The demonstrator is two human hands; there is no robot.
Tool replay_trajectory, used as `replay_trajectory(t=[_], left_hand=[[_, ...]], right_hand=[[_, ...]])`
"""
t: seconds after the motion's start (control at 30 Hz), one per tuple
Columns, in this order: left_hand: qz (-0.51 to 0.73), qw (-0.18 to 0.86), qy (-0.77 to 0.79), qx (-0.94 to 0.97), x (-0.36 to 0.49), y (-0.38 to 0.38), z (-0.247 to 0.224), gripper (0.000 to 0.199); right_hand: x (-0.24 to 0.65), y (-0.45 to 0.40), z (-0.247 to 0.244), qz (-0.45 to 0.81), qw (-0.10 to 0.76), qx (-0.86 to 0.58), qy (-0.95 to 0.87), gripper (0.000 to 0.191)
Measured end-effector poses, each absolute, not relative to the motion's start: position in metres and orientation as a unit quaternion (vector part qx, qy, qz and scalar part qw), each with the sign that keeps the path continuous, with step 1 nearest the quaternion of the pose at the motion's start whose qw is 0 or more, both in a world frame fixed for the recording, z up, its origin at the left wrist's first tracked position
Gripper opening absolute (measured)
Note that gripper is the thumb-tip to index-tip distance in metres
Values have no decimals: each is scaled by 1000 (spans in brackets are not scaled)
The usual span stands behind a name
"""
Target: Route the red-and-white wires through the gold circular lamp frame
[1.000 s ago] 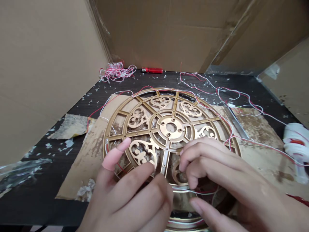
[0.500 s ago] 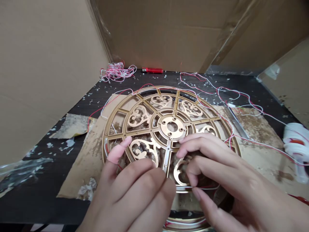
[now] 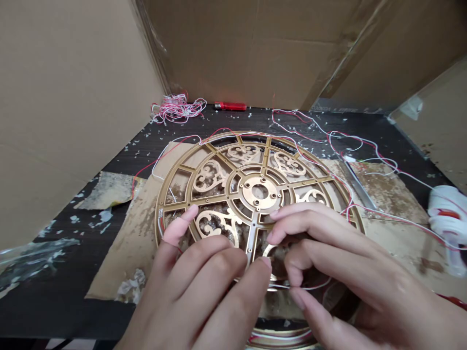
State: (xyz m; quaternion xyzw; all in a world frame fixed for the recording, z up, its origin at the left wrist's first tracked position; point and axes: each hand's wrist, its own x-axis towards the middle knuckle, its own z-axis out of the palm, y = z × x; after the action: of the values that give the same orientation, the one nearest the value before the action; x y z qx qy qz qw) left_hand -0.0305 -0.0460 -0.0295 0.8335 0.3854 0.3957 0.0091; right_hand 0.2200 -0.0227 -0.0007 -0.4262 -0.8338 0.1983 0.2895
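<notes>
A round gold openwork frame (image 3: 251, 224) with spokes and scroll ornaments lies flat before me. At its near rim, my right hand (image 3: 350, 257) pinches a thin white wire (image 3: 314, 288) between thumb and forefinger, its other fingers bent above the frame. My left hand (image 3: 204, 291) sits over the near left part of the frame, fingers curled and little finger stretched out by a spoke. The wire runs left from the pinch and disappears by the left fingertips. The left thumb, and whatever those fingers hold, are hidden. Red and white wires follow the frame's far rim.
A tangled red-and-white wire bundle (image 3: 178, 108) and a red-handled tool (image 3: 230, 106) lie at the back. White spools (image 3: 448, 206) stand right. Cardboard walls (image 3: 233, 53) enclose the dark table (image 3: 91, 287). Another gold rim (image 3: 280, 335) shows at the bottom edge.
My left forefinger has straightened and lifted toward the right. The white wire between the hands hangs slightly lower by the near rim. My right hand keeps its pinch, almost unmoved.
</notes>
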Motion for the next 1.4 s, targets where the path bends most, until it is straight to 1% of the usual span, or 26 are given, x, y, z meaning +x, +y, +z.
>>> replay_trajectory(t=[0.23, 0.33, 0.37, 0.4, 0.5, 0.6, 0.73, 0.93, 0.97, 1.0, 1.17, 1.3, 1.4], left_hand=[[394, 7, 379, 837, -27, -41, -27, 27], [393, 7, 380, 838, -27, -40, -28, 27], [397, 4, 377, 837, -26, -40, -28, 27], [399, 5, 376, 836, -26, -40, -28, 27], [396, 10, 371, 840, -27, -41, -29, 25], [384, 16, 377, 843, -27, -42, -29, 24], [385, -2, 373, 844, -27, -41, -26, 25], [384, -4, 376, 843, -25, -43, -23, 29], [385, -16, 360, 850, -25, -44, -23, 27], [377, 6, 398, 836, -26, -45, -23, 27], [378, -3, 392, 839, -29, -45, -24, 25], [391, 11, 393, 832, -29, -46, -24, 25], [391, 16, 397, 830, -28, -44, -24, 23]], right_hand=[[220, -24, 1, 198, 308, -423, -829, 18], [218, -24, 3, 202, 312, -416, -830, 11], [218, -24, 3, 207, 324, -405, -830, 6], [218, -23, 3, 212, 339, -388, -830, 6], [220, -22, 4, 234, 364, -356, -828, 18], [221, -21, 8, 235, 348, -366, -831, 20], [218, -24, 12, 219, 338, -396, -825, 8], [219, -25, 5, 214, 337, -426, -812, 23], [219, -25, 4, 215, 338, -425, -812, 24], [219, -24, 4, 215, 339, -424, -812, 25], [219, -24, 5, 219, 339, -424, -811, 28], [222, -24, 6, 225, 336, -424, -811, 24], [224, -24, 8, 235, 332, -408, -818, 13]])
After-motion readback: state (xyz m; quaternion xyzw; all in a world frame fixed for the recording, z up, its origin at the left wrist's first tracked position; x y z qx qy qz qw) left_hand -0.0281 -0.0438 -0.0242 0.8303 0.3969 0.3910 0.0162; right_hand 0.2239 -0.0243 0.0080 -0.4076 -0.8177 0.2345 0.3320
